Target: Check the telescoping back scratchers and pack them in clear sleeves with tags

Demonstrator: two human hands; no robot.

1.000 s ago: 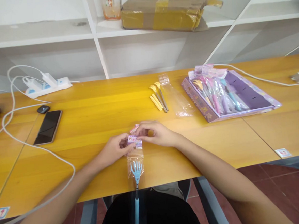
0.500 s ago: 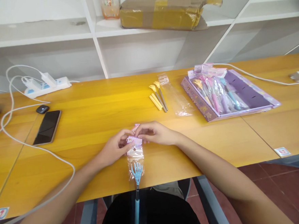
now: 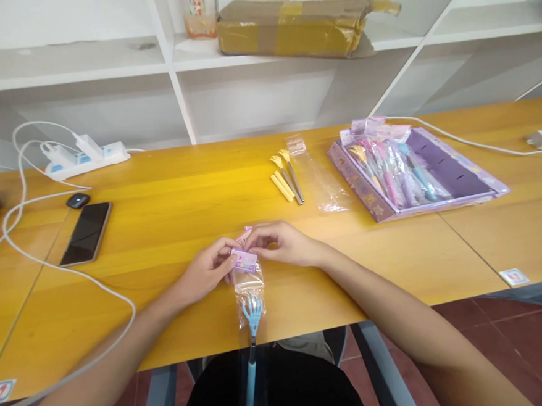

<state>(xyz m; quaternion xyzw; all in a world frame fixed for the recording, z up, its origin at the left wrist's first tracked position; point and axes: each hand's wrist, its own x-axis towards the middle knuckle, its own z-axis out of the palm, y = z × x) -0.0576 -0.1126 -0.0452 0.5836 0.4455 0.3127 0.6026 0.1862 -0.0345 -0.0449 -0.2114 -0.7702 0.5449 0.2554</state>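
A blue hand-shaped back scratcher point(image 3: 252, 315) lies inside a clear plastic bag point(image 3: 250, 285), its handle hanging past the desk edge over my lap. At the top of the bag is a small purple-pink header card point(image 3: 244, 260). My left hand point(image 3: 210, 265) is closed with thumb and fingers on the card's left side. My right hand point(image 3: 281, 244) pinches the card's upper right part; its fingertips are partly hidden. A pink part of the card shows just beyond my fingers.
Beyond my hands lie two yellow-headed back scratchers point(image 3: 292, 173), yellow tubes point(image 3: 282, 186) and a flat clear bag point(image 3: 323, 184). At right, a purple box point(image 3: 464, 177) holds several bagged scratchers. A phone point(image 3: 86, 234), mouse point(image 3: 77, 200), power strip point(image 3: 105, 156) and looping white cable point(image 3: 90, 277) occupy the left.
The header card has tilted and its printed face shows more fully. The bag with the blue back scratcher has shifted slightly right. Both hands keep nearly the same place.
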